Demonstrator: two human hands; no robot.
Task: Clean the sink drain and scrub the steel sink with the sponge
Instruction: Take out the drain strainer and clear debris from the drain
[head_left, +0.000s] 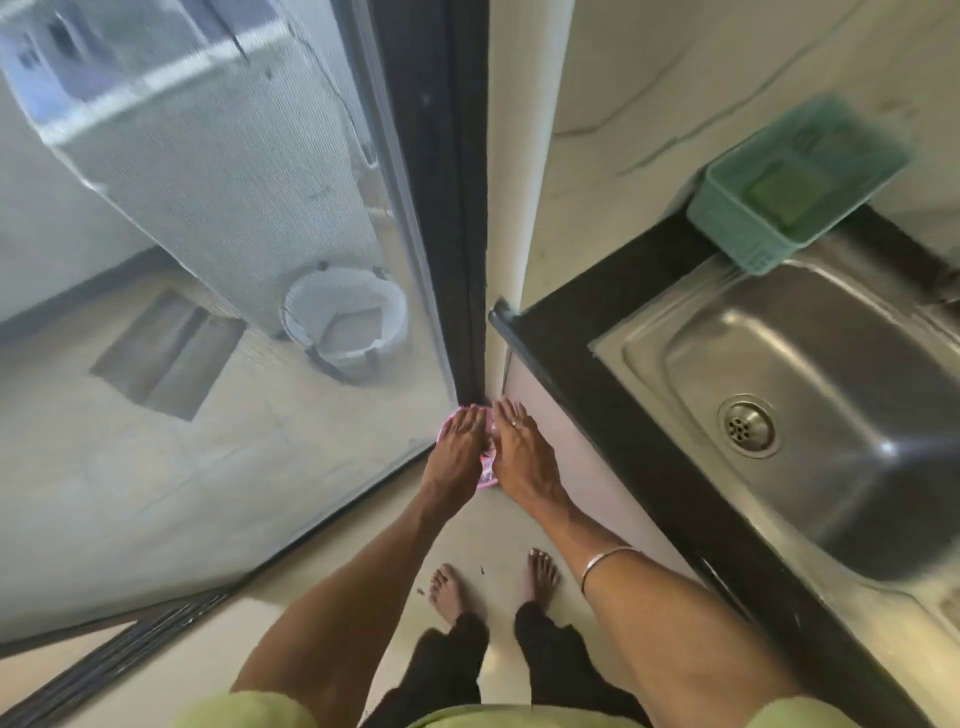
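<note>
Both hands, left hand (457, 441) and right hand (522, 449), reach down over a pink object (487, 467) by the floor; neither grip can be told. The steel sink (810, 374) and its drain (747, 426) lie well apart to their right, with the green sponge (784, 195) in a basket (737, 234) on the bench.

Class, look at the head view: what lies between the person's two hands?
In the head view, a pink plastic item shows in the narrow gap between the left hand and right hand, low by the door frame. What it is cannot be told.

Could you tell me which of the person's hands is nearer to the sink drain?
The right hand. It is down by the floor beside the counter's side, on the drain's side; the left hand is just beyond it, towards the screen door.
</note>
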